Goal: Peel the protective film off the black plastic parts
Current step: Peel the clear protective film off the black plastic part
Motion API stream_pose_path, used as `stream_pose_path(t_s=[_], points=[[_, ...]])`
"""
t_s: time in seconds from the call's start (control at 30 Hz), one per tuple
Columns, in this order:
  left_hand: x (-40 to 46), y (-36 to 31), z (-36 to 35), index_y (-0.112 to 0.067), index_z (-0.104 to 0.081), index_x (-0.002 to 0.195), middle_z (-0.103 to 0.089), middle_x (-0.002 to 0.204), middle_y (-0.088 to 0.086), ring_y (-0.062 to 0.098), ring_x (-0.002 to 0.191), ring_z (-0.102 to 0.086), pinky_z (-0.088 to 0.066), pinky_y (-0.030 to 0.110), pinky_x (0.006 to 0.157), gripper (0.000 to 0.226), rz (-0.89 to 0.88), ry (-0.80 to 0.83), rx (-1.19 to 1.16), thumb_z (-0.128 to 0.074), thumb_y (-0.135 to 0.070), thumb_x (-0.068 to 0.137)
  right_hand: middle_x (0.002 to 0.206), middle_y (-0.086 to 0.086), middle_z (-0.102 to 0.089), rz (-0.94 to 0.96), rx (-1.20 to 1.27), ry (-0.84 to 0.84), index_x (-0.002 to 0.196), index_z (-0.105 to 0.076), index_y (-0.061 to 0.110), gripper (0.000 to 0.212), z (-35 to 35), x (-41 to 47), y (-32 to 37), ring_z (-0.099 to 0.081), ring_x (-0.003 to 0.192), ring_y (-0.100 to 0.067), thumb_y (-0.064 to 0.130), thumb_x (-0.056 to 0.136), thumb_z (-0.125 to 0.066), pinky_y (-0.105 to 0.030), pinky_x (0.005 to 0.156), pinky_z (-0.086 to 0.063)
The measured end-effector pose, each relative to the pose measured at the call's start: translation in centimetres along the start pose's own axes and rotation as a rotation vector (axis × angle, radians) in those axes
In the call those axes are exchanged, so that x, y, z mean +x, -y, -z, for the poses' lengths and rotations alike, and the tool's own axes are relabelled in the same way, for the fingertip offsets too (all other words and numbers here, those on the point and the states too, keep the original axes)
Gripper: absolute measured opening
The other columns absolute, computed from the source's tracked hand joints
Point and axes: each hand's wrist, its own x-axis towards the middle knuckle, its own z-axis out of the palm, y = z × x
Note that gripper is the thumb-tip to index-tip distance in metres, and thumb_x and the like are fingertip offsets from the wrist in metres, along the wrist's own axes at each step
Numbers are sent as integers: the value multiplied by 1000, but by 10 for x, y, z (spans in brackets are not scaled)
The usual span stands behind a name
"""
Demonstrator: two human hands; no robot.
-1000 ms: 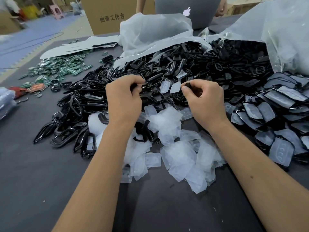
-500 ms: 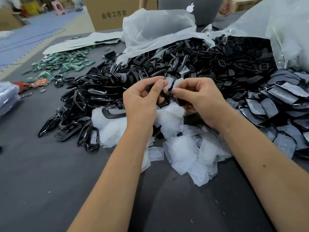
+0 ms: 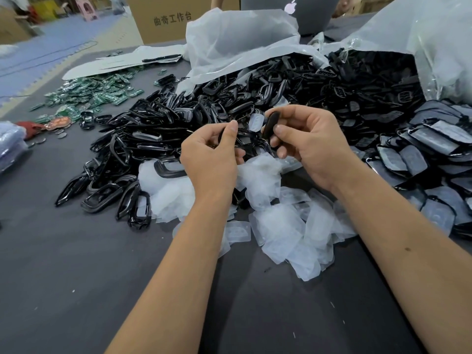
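Peeling step: film looks mid-removal, judging by the pinch.
Right hand (image 3: 309, 146): grip closed on black part (image 3: 271, 125), above the tabletop centre.
Left hand (image 3: 212, 154): fingertips pinching, presumably film.
Next: pull apart, drop film onto near film pile (image 3: 281, 226).

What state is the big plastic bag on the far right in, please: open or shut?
Open: the plastic bag gapes toward the table, and black parts spill from its mouth.

Table: a dark grey work surface (image 3: 63, 277) is stretching across the whole foreground.
Floor: blue interlocking foam mats (image 3: 51, 49) are covering the ground at far left.
Far edge: a brown cardboard box (image 3: 163, 24) printed with Chinese characters is standing beside a grey Apple laptop (image 3: 301, 14).
Corner: a pink plastic stool (image 3: 88, 11) is sitting far back.
Light: even and soft.
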Motion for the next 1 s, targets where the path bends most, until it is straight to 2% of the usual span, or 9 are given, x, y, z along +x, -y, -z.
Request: stream_pose_path(t_s=[0.2,0.33,0.4,0.53,0.67,0.77,0.87,0.93,1.0], points=[[1,-2,2,-15,-77,92,-69,68,1,21,61,-75,-63,39,66,13,39,1,5,-68,-6,96,84,-11,-78,-14,60,-21,108,-71,7,20,1,-5,7,-79,78,-27,-6,92,-71,-21,52,-55],[-1,-5,2,-12,-76,103,-57,50,-13,21,59,-75,-57,26,61,18,39,13,-4,-66,-1,95,81,-9,-78,-29,89,-22,103,-67,5,17,-1,-9,11,-79,80,-30,-4,91,-73,-21,50,-54],[-1,-6,2,-12,-77,101,-53,50,-14,21,60,-75,-58,27,62,18,42,24,-10,-65,1,94,77,-6,-76,-37,101,-21,98,-65,6,16,-2,-9,12,-79,79,-29,-5,90,-73,-21,49,-54],[-1,-7,3,-14,-79,100,-59,58,-9,24,64,-76,-59,30,66,21,62,58,-31,-63,1,95,72,-1,-71,-64,143,0,89,-63,9,17,-2,-9,14,-77,74,-24,-6,92,-70,-20,49,-53],[-1,-7,3,-11,-78,106,-68,64,-6,21,64,-76,-60,28,68,27,88,71,-62,-57,2,97,86,-10,-72,-97,160,31,81,-56,13,24,-2,-9,15,-72,76,-24,-5,96,-61,-22,45,-47],[-1,-7,4,-11,-79,104,-68,63,-2,20,63,-75,-60,28,68,27,91,82,-73,-58,4,95,98,-13,-74,-72,176,21,79,-50,15,27,0,-7,15,-71,84,-26,-2,99,-58,-24,48,-46],[-2,-7,4,-11,-78,99,-58,56,-2,17,62,-73,-63,34,73,24,69,102,-71,-62,6,93,87,-15,-66,-10,95,-21,84,-55,13,21,1,-6,12,-67,74,-22,2,95,-70,-23,48,-44],[-3,-8,4,-11,-78,97,-54,54,-4,15,62,-73,-64,37,75,22,57,109,-63,-63,6,92,78,-9,-62,40,4,-61,93,-60,10,19,0,-5,10,-63,66,-19,1,91,-76,-22,47,-42],[-3,-8,3,-12,-78,97,-56,55,-2,17,63,-74,-64,34,73,22,57,113,-48,-64,5,93,71,-2,-65,80,-74,-103,94,-66,10,15,-2,-4,8,-62,61,-14,1,90,-77,-20,47,-41]])
